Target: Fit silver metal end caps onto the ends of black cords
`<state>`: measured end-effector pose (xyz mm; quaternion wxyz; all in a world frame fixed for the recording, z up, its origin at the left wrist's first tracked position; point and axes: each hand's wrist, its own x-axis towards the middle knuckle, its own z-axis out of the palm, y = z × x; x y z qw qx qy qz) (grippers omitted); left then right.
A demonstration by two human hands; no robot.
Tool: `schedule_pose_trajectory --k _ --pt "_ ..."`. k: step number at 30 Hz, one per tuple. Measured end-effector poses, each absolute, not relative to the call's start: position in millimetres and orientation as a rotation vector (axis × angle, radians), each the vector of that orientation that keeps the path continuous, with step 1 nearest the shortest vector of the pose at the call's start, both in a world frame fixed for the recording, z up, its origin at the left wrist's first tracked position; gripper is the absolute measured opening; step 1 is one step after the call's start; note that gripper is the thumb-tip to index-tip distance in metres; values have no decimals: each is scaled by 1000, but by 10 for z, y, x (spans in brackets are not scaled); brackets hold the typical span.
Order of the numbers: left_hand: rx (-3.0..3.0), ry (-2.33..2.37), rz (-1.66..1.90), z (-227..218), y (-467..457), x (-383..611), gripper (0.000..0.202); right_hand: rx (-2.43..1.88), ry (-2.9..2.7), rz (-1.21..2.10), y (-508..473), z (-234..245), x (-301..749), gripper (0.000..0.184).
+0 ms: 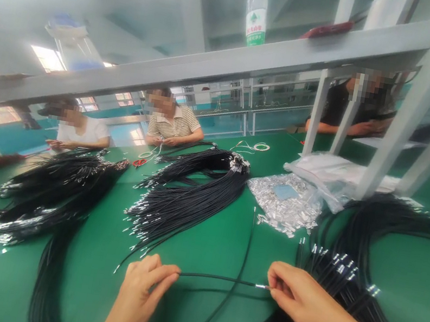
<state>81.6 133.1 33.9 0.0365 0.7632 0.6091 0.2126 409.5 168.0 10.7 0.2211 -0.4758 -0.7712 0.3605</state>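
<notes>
A thin black cable (216, 277) runs nearly level between my two hands, above the green table. My left hand (147, 281) pinches it between thumb and fingers. At its right end sits a small silver metal sleeve (261, 286), and my right hand (295, 295) pinches the tip just beyond that sleeve. Another black cable (246, 249) lies behind, crossing under the held one. Close by my right hand is a bundle of black cables with silver ends (340, 264). A clear bag of small silver sleeves (290, 201) lies behind it.
More black cable bundles lie at the middle (191, 206) and left (53, 189) of the green table (100, 257). A grey metal shelf frame (197, 67) spans above, holding a plastic bottle (256, 17). Several people sit across the table. Red-handled scissors (139, 162) lie near them.
</notes>
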Motion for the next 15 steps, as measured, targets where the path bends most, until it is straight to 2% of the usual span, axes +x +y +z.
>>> schedule_pose_trajectory --k 8,15 --pt "2755 1874 616 346 1272 955 26 -1353 -2251 886 1634 95 4076 19" --pt "3076 1685 390 145 1301 1702 18 -1320 -2300 833 1647 35 4067 18"
